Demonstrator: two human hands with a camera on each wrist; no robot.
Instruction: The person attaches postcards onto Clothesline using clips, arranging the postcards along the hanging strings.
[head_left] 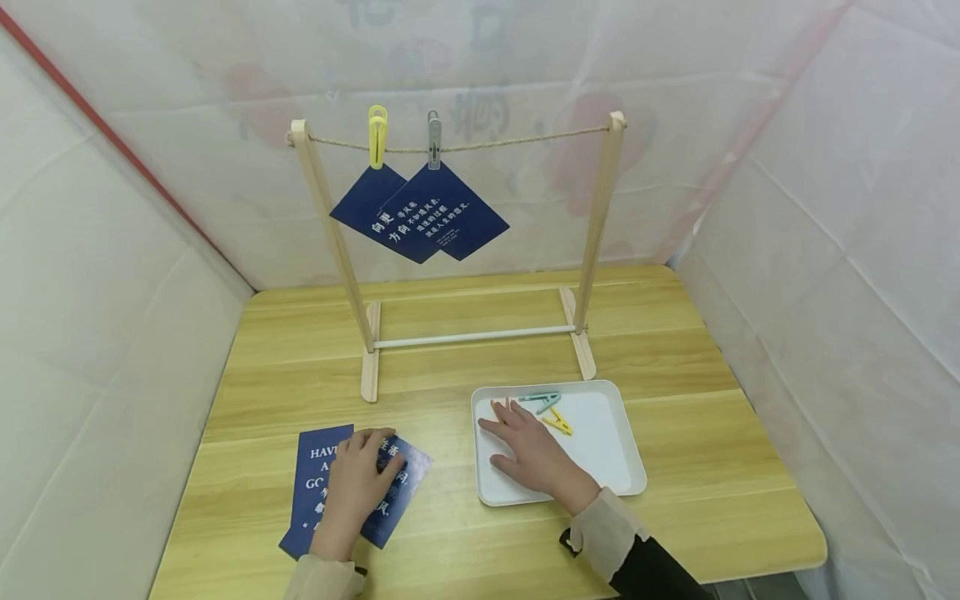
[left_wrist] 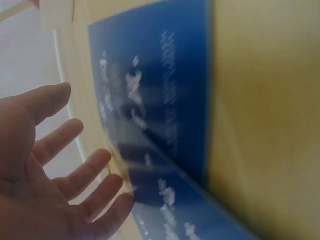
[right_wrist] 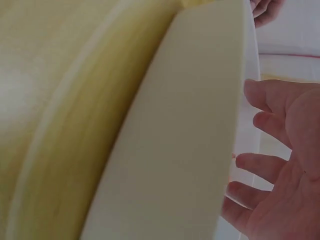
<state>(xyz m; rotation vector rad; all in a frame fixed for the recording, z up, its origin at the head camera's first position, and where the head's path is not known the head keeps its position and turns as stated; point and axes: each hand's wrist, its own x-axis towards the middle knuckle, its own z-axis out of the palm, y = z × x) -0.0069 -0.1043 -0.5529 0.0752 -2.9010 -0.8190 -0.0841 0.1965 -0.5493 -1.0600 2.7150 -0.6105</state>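
Two cards (head_left: 450, 217) already hang clipped on the wooden rack (head_left: 599, 218), while loose cards (head_left: 311, 467) remain at its front left under the relaxed left hand (head_left: 358, 483), and spare clips (head_left: 550, 396) lie front right, near the spread-fingered right hand (head_left: 528, 450).

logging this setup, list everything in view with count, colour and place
rounded wood-grain table: 1, yellow, centre
upright wooden frame: 1, pale, on table
thin twisted rope: 1, tan, across frame's top
slim rod: 1, white, between frame's feet
slim hung plastic pegs: 2, yellow, grey, on rope
hung rectangular cards: 2, navy, below hung pegs
loose rectangular cards: at least 2, navy, near left
shallow rectangular tray: 1, white, right of loose cards
loose plastic pegs: at least 3, mint, yellow, pinkish, in tray
creased fabric walls: 3, white, around table
left hand: 1, bare, over loose cards
right hand: 1, bare, over tray
fabric sleeves: 2, beige cuffs, at wrists
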